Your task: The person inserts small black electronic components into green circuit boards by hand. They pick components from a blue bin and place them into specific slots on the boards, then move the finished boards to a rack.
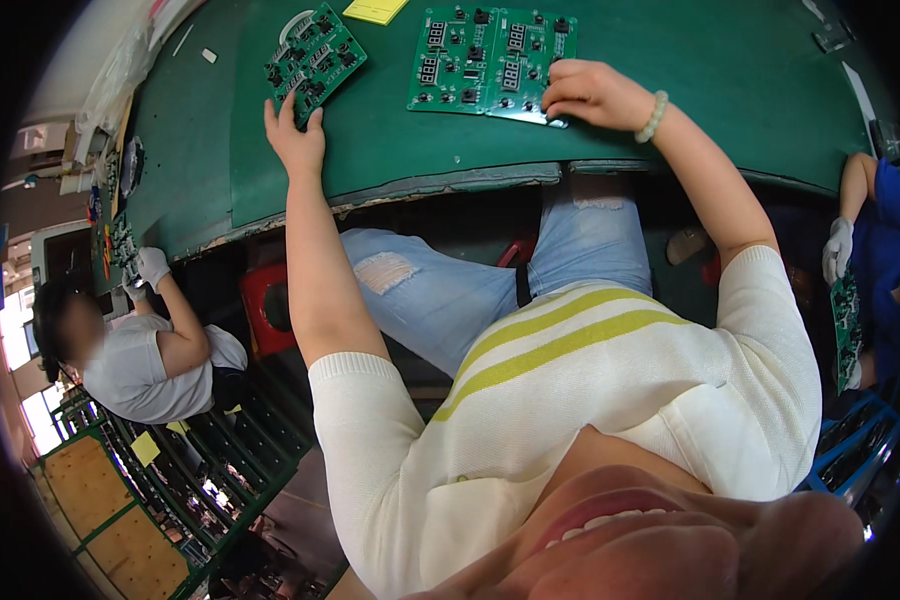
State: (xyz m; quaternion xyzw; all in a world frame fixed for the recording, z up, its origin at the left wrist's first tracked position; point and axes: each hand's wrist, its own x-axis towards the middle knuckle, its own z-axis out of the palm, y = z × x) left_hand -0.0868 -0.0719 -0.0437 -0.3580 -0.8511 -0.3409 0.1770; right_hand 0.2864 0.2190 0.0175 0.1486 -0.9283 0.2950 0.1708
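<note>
My left hand [300, 145] reaches to a green circuit board [315, 62] lying at an angle on the green tabletop. Its fingers are spread, and the tips touch the board's near edge. A pale cable loop shows at that board's far left side. Further right, a second circuit board [452, 62] and a third one [530, 50] lie edge to edge, both carrying digit displays and black buttons. Over the near right corner of the third board, my right hand [602, 95] is closed with curled fingers. Whatever is between those fingertips is hidden.
The green table [370, 150] has a worn near edge above my lap. A yellow paper [375, 8] lies at the far side. At the left, a gloved person [160, 350] handles a board; another gloved hand [838, 250] at the right holds a circuit board [847, 330]. A red stool [265, 310] stands left.
</note>
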